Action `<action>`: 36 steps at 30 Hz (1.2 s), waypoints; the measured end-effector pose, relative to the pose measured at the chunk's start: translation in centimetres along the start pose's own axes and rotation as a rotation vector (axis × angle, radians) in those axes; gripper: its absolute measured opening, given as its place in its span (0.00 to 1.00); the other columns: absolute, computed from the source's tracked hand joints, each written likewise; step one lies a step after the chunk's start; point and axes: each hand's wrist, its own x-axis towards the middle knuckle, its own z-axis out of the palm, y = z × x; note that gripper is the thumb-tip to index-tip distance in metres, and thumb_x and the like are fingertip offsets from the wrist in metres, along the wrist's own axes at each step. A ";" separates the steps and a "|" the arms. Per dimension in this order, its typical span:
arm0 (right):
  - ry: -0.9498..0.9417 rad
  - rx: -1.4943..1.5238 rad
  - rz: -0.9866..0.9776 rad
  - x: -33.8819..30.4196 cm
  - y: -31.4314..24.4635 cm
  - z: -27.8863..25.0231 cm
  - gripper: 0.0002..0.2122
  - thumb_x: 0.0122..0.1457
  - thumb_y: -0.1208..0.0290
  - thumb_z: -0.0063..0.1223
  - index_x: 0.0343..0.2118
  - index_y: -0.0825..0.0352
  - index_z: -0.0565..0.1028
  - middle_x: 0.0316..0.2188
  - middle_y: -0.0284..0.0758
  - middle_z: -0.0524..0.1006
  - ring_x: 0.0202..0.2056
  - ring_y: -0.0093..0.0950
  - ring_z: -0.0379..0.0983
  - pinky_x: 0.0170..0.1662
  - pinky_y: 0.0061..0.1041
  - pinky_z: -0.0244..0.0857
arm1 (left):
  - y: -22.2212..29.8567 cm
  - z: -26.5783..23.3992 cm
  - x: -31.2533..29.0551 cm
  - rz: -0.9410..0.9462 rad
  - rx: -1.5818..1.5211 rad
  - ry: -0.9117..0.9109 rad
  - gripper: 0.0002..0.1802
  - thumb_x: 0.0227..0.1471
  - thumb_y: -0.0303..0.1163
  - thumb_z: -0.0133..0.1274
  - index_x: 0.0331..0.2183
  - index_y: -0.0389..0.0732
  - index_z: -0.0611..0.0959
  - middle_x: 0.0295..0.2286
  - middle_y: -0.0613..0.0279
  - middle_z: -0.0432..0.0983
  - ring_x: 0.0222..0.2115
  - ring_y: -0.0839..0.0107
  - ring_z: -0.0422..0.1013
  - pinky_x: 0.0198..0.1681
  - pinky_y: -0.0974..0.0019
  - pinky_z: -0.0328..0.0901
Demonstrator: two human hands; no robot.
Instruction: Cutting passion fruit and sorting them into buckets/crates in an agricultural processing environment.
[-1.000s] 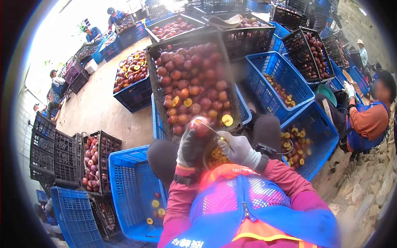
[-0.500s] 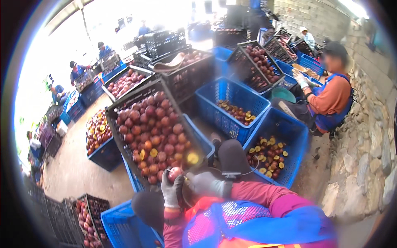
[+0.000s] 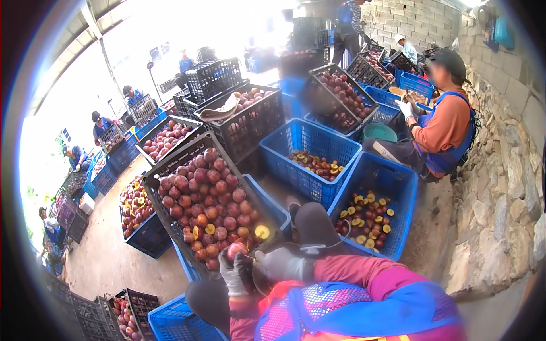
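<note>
My left hand (image 3: 234, 274), in a grey-white work glove, is closed around a round red plum (image 3: 237, 250) at the near edge of a tilted black crate (image 3: 154, 196). Just right of it, my gloved right hand (image 3: 278, 266) is closed. A thin tool (image 3: 248, 257) runs from its fingers toward the plum; its handle is hidden and its kind is unclear. The black crate is full of red plums (image 3: 206, 190). A yellow cut half (image 3: 262, 232) lies among them near my right hand.
A blue crate (image 3: 406, 216) with cut halves stands right of my knee; another blue crate (image 3: 276, 156) lies beyond. Left is a crate heaped with cut fruit (image 3: 136, 204). A co-worker in orange sleeves (image 3: 443, 128) sits by the stone wall (image 3: 483, 216). Other people work farther back.
The view has tilted slightly, showing more of the far background. The plum remains in my left hand, and my right hand stays beside it, with little visible movement.
</note>
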 end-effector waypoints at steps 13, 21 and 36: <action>0.155 -0.143 -0.211 -1.3 2.4 -0.7 0.30 0.61 0.66 0.56 0.64 0.76 0.68 0.23 0.33 0.80 0.19 0.37 0.78 0.20 0.39 0.69 | -2.8 -2.1 1.0 -0.883 -0.895 -0.467 0.38 0.62 0.77 0.45 0.44 0.50 0.80 0.24 0.66 0.76 0.21 0.71 0.72 0.23 0.70 0.68; 0.301 -0.145 -0.261 -2.2 3.1 -2.1 0.29 0.64 0.64 0.57 0.64 0.75 0.67 0.25 0.38 0.80 0.20 0.40 0.79 0.22 0.39 0.71 | 0.6 0.3 0.4 -0.440 -0.742 -0.373 0.46 0.61 0.73 0.52 0.60 0.41 0.77 0.55 0.51 0.77 0.53 0.54 0.75 0.58 0.48 0.71; 0.080 1.254 0.380 2.5 2.1 -2.0 0.20 0.63 0.61 0.73 0.50 0.70 0.83 0.44 0.32 0.84 0.47 0.22 0.78 0.53 0.28 0.72 | -3.4 3.0 0.6 -0.073 -0.169 -0.220 0.20 0.72 0.49 0.53 0.51 0.43 0.81 0.44 0.66 0.79 0.42 0.70 0.77 0.43 0.62 0.77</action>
